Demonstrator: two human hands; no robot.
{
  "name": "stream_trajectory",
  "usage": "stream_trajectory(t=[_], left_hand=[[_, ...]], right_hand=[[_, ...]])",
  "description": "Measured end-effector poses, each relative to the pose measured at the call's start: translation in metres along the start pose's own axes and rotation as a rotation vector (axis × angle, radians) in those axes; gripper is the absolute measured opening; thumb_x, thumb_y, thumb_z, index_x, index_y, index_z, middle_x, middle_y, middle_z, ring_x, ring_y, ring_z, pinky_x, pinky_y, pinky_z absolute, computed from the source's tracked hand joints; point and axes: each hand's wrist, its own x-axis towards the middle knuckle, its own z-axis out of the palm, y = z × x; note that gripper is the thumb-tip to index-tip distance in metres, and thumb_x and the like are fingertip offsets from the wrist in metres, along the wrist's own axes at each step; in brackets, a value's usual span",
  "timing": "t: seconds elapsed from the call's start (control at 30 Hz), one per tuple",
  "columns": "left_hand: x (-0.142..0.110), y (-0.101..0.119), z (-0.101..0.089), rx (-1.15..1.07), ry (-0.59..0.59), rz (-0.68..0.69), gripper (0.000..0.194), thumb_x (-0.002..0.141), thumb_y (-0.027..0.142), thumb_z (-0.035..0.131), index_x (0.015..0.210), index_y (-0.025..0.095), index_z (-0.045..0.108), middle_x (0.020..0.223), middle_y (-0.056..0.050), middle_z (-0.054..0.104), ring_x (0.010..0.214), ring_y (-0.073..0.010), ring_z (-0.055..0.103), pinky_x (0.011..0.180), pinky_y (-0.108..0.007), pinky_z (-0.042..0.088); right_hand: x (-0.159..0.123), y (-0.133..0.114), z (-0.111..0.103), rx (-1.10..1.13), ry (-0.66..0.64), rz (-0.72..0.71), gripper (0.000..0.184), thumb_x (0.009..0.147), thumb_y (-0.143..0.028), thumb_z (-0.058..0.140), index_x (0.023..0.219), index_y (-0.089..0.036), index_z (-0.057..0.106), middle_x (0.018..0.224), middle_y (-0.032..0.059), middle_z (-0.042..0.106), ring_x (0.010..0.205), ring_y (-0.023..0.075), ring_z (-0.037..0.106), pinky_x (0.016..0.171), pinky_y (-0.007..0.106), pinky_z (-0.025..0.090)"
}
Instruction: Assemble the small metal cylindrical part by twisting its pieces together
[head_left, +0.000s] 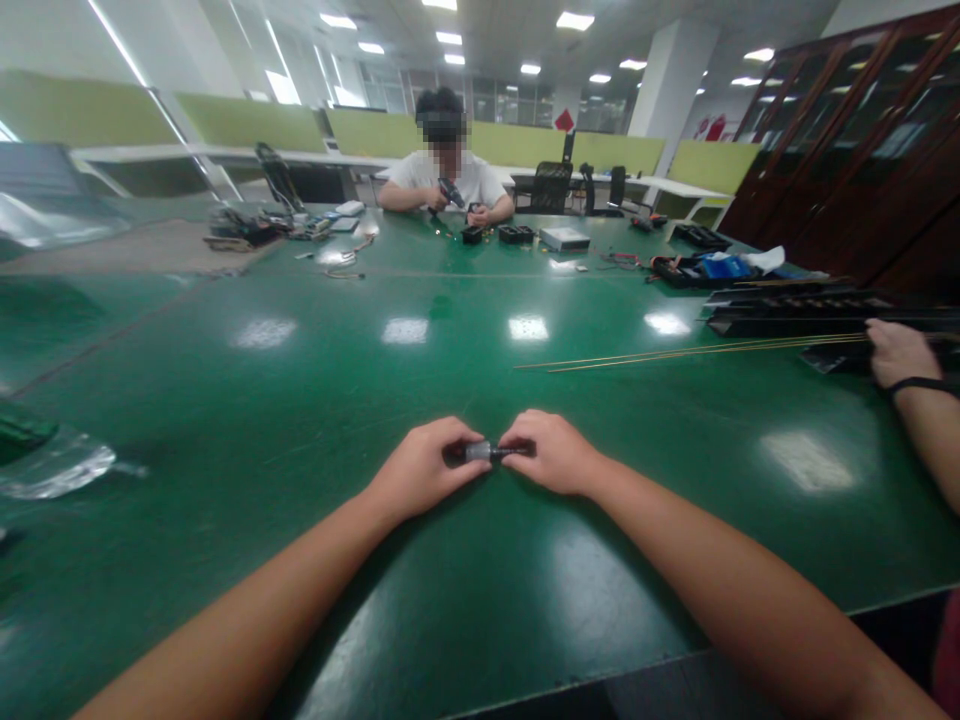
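Note:
Low over the green table (315,420), close in front of me, both my hands meet at a small slim cylinder (478,453). It lies level, grey and translucent-looking on the left and black on the right; its exact kind is too small to tell. My left hand (427,468) pinches the grey end between thumb and fingers. On the black end, my right hand (551,452) has its thumb and fingertips closed. Parts of both ends are hidden inside the hands.
Thin brass-coloured rods (637,357) extend toward another person's hand (900,352) at right, near long black parts (810,310). Across the table, a person (442,180) holds a power tool (451,192). Clear plastic wrap (67,470) lies left; electronics (247,228) sit far left.

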Motion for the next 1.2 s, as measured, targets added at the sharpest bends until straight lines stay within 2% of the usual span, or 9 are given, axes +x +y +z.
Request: stream_trajectory(t=[1.2], left_hand=[[0.0004, 0.001, -0.0005, 0.006, 0.0, 0.006, 0.021, 0.083, 0.037, 0.07, 0.095, 0.019, 0.071, 0.087, -0.004, 0.07, 0.077, -0.0172, 0.065, 0.07, -0.027, 0.051]], right_hand=[[-0.004, 0.0054, -0.005, 0.002, -0.02, 0.018, 0.008, 0.081, -0.018, 0.071, 0.089, -0.018, 0.072, 0.084, 0.004, 0.068, 0.081, 0.0169, 0.057, 0.075, 0.029, 0.042]])
